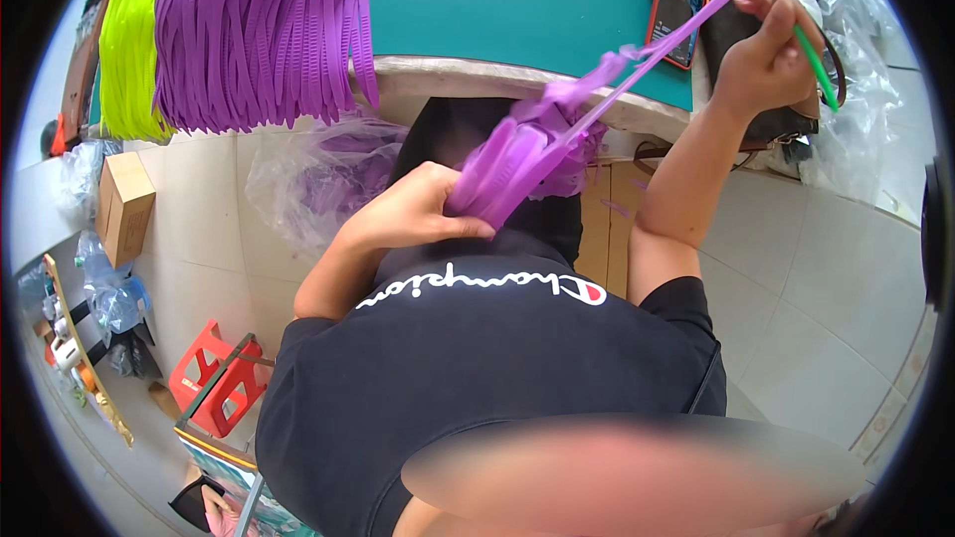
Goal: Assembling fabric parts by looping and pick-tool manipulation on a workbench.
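Note:
My left hand (413, 207) grips a thick bundle of purple plastic strips (507, 164) held over my lap, in front of my black shirt. One purple strip (676, 32) stretches tight from the bundle up to my right hand (768, 45), which is raised at the upper right and pinches the strip's end. The same hand also holds a thin green stick (818, 68) that points down and to the right. Behind the right hand lies a phone in a red case (678, 0) on the green table top (497, 0).
A mass of purple strips (264, 30) and a yellow-green bunch (134, 35) hang over the table's front edge at upper left. A clear bag with purple strips (318, 184) lies on the tiled floor. A cardboard box (124, 207), water bottles and a red stool (214, 378) stand at left.

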### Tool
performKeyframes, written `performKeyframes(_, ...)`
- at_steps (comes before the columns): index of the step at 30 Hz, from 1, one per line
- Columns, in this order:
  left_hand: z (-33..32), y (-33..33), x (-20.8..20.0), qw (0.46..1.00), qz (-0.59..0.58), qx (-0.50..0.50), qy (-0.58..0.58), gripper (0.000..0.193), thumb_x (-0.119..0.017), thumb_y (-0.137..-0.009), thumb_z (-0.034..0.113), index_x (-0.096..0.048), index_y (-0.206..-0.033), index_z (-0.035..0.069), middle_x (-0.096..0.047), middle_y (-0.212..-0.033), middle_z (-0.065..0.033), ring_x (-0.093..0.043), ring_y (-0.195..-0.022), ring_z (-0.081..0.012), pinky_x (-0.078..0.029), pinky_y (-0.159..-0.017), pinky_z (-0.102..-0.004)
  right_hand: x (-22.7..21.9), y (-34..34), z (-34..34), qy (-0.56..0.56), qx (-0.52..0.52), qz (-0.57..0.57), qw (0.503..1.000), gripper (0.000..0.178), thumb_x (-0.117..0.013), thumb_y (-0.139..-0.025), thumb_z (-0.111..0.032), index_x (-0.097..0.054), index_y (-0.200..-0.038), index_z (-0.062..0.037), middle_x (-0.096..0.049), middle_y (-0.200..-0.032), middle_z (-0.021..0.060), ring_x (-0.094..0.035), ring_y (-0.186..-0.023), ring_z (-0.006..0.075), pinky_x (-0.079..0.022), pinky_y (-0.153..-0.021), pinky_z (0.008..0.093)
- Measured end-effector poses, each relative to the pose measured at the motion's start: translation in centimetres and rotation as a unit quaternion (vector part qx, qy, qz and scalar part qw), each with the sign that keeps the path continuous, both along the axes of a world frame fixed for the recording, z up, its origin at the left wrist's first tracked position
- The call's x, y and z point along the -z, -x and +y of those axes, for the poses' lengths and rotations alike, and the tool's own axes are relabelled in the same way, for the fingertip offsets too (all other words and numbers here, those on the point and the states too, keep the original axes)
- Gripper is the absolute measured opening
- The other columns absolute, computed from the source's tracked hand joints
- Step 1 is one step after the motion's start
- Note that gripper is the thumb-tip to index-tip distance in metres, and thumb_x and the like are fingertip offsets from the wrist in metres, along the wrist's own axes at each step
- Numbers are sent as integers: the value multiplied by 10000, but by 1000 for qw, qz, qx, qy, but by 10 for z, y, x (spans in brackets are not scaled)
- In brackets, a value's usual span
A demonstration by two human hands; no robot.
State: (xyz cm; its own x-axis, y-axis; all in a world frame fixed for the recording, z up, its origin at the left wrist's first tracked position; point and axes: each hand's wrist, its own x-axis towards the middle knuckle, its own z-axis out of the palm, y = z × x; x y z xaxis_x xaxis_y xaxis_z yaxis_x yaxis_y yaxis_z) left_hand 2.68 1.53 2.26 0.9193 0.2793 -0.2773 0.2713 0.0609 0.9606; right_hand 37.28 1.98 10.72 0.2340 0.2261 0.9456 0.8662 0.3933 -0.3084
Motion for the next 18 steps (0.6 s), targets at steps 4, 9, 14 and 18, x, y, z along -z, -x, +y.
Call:
performKeyframes(4, 1, 2, 6, 995, -80, 36, 45, 227, -790, -775, 160, -680, -863, -18, -686, -780, -79, -625, -714, -134, -489, -705, -300, -4, -2, 6, 84, 27, 19, 996, 263, -491, -999, -166, -598, -972, 72, -699, -908, 194, -677, -693, 209, -552, -638, 265)
performKeyframes(9, -2, -4, -25, 929, -283, -156, 180, 160, -723, -795, -2, -653, -936, -30, -689, -861, -102, -654, -833, -165, -516, -766, -300, 21, 47, -16, 339, -394, 212, 827, 248, -511, -990, -176, -620, -948, 43, -674, -867, 127, -612, -716, 155, -513, -681, 274)
performKeyframes(14, 5, -31, -23, 872, -224, -394, 183, 122, -632, -891, 43, -596, -998, -2, -657, -850, -88, -644, -688, -150, -514, -644, -270, 43, 130, -47, 195, -345, 99, 913, 97, -611, -916, -77, -611, -950, 14, -663, -871, 153, -619, -691, 187, -508, -633, 299)
performKeyframes(18, 2, -47, -22, 817, -278, -468, 193, 62, -647, -891, 60, -638, -877, 1, -671, -748, -61, -642, -644, -121, -519, -608, -240, 52, 139, -51, 192, -312, -98, 925, 170, -684, -830, -40, -623, -985, -5, -660, -863, 161, -662, -750, 271, -541, -656, 328)
